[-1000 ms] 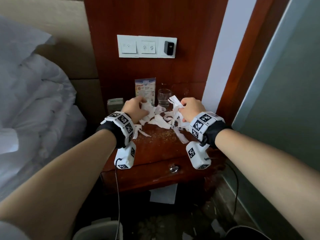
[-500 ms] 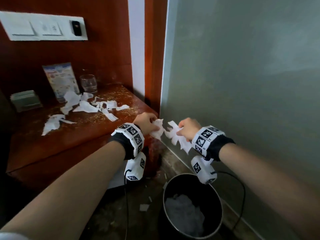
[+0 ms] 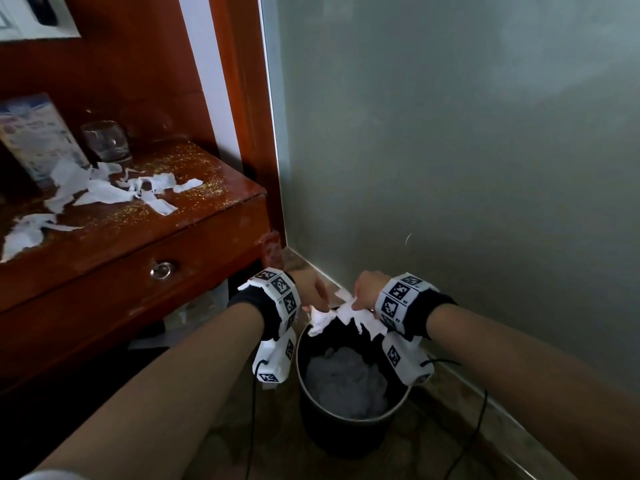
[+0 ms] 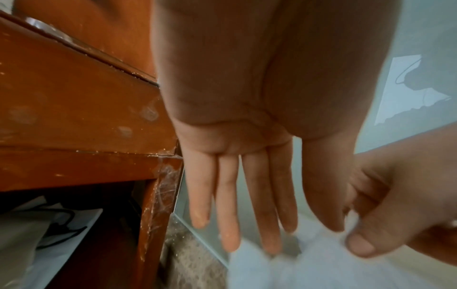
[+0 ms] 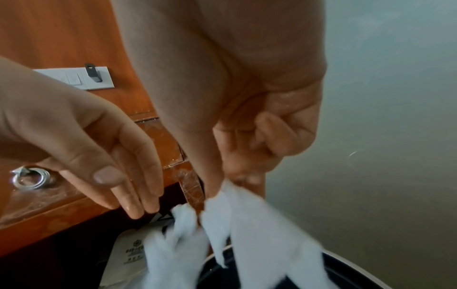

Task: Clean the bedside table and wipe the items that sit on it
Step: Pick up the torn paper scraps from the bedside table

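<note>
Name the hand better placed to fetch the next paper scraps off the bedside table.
Left. The left hand is open, fingers straight, its paper falling, and is nearer the bedside table. The right hand pinches paper scraps over the bin.

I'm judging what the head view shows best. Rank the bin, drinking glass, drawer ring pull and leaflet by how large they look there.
1. Bin, nearest the camera, which inflates it.
2. Leaflet, partly cut off.
3. Drinking glass.
4. Drawer ring pull.
</note>
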